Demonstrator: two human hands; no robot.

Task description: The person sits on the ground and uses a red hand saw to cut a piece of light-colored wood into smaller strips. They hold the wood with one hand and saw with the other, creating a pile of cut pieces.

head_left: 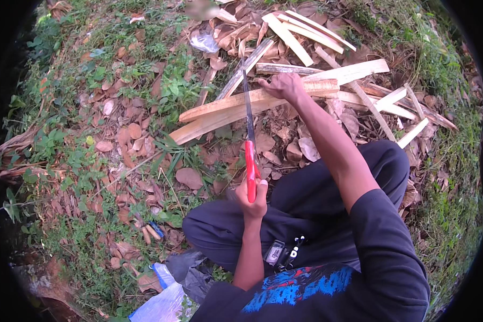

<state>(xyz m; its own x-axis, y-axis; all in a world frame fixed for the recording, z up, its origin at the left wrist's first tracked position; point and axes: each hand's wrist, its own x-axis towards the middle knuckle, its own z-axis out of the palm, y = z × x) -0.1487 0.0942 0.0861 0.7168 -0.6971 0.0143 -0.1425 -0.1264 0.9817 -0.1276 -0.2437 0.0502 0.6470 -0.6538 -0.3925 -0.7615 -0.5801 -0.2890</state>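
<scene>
Outdoors, left hand clamps a red-handled knife; right hand grips a split wood strip; plastic bag contents unclear.

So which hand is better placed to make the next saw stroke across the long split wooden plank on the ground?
Left, probably. The left hand already grips the red-handled hand saw, whose blade lies across the long split wooden plank. The right hand is pressing that plank down.
</scene>
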